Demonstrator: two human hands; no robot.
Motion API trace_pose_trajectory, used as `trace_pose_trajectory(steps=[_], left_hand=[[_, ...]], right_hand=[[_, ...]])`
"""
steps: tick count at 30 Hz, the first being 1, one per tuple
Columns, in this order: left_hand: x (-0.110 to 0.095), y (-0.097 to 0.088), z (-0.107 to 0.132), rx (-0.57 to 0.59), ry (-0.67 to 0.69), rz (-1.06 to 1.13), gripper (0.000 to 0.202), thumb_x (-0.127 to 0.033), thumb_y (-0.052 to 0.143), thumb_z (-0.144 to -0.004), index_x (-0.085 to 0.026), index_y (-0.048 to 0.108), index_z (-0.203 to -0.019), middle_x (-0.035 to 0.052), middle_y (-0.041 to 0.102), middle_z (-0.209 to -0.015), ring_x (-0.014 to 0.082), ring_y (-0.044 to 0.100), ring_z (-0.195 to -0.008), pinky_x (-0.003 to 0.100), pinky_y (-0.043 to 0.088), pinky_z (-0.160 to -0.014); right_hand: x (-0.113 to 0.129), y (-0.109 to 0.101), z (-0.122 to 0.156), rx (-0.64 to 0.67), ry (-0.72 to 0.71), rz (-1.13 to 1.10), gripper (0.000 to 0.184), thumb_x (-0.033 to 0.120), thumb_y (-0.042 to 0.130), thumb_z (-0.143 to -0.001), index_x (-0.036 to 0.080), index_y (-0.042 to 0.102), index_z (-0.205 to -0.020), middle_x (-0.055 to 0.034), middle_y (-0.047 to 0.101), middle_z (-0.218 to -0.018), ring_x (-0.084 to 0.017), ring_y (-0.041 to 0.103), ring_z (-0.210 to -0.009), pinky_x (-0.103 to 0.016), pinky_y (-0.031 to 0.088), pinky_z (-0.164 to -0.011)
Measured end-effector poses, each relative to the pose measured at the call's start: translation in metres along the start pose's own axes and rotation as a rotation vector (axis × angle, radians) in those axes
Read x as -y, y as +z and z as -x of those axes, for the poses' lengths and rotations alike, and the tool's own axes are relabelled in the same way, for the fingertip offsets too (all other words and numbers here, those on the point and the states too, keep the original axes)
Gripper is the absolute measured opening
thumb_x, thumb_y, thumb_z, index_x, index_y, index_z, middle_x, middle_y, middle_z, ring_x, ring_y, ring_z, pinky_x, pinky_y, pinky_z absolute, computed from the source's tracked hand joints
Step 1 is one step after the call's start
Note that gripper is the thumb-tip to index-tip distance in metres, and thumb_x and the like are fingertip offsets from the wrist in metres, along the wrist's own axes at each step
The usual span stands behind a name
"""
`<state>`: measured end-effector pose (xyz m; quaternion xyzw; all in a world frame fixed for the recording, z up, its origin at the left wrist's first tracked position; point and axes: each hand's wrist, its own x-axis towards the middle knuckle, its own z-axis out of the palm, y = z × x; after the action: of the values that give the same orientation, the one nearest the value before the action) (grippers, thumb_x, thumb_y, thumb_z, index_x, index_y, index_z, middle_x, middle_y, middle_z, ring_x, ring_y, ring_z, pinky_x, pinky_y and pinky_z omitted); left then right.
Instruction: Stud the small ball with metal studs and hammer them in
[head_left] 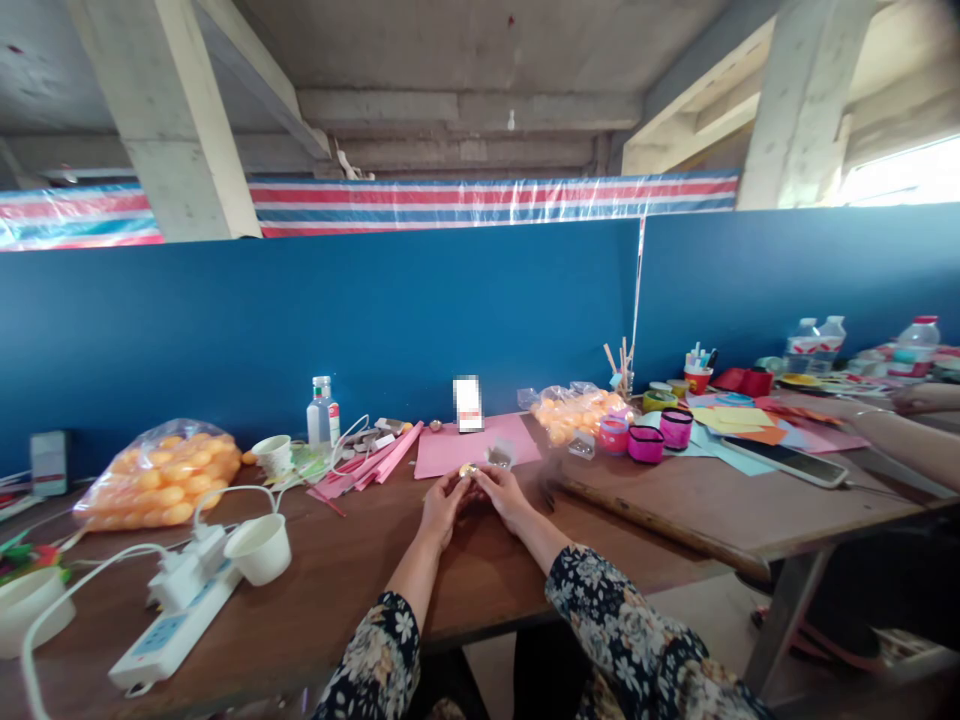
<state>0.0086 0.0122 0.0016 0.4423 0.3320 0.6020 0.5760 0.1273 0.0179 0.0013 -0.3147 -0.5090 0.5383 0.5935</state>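
Note:
Both hands meet in front of me over the brown table. My left hand (444, 505) pinches a small shiny gold round piece (468, 470) from the left. From the right, the fingertips of my right hand (506, 498) close on the same piece. It is too small to tell its kind. Just beyond the hands is a pink sheet (442, 455), with a small clear packet (501, 455) on it near my right fingers. A phone with a blurred bright screen (468, 405) stands upright at the back of the sheet.
To the left are a bag of orange balls (161, 480), a white cup (259, 550), a power strip (176, 625) with cables, and pink strips (386, 460). On the right lie another ball bag (574, 410), pink rolls (645, 443), coloured paper (731, 420) and a phone (786, 462). Another person's arm (900, 435) reaches in.

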Motion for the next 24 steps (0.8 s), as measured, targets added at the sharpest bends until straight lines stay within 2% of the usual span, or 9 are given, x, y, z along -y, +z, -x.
trace_pose_trajectory(steps=[3,9,17,24], left_hand=[[-0.0006,-0.0004,0.0004,-0.002,0.001,0.030,0.038,-0.030,0.067,-0.063,-0.012,0.061,-0.097,0.0099,0.065,-0.096,0.0173,0.062,-0.078,0.031,0.049,-0.075],[-0.0004,-0.0015,0.0022,0.044,-0.001,0.015,0.037,-0.031,0.067,-0.063,-0.013,0.062,-0.096,0.0084,0.066,-0.093,0.0174,0.062,-0.079,0.032,0.048,-0.077],[0.0002,0.0011,0.0008,0.010,-0.008,-0.037,0.040,-0.035,0.066,-0.063,-0.014,0.062,-0.097,0.0086,0.065,-0.093,0.0179,0.062,-0.080,0.031,0.049,-0.074],[0.0041,-0.0027,-0.0028,-0.029,0.017,0.016,0.039,-0.032,0.067,-0.063,-0.013,0.060,-0.097,0.0101,0.064,-0.096,0.0172,0.062,-0.079,0.030,0.050,-0.073]], right_hand=[[-0.0019,-0.0016,-0.0010,0.022,0.004,0.005,0.036,0.044,0.061,-0.066,0.015,0.066,-0.086,-0.0028,0.064,-0.069,-0.013,0.056,-0.060,-0.023,0.043,-0.055],[-0.0034,-0.0047,-0.0012,-0.028,-0.007,0.022,0.033,0.040,0.065,-0.062,0.016,0.065,-0.084,-0.0025,0.064,-0.071,-0.012,0.055,-0.059,-0.023,0.042,-0.054],[-0.0057,-0.0035,-0.0033,-0.053,0.014,-0.004,0.037,0.043,0.066,-0.061,0.013,0.062,-0.083,-0.0043,0.063,-0.071,-0.013,0.057,-0.062,-0.023,0.043,-0.054],[-0.0059,-0.0038,-0.0032,-0.002,0.015,0.022,0.038,0.044,0.063,-0.063,0.015,0.063,-0.087,-0.0040,0.064,-0.075,-0.012,0.057,-0.063,-0.023,0.043,-0.055]])
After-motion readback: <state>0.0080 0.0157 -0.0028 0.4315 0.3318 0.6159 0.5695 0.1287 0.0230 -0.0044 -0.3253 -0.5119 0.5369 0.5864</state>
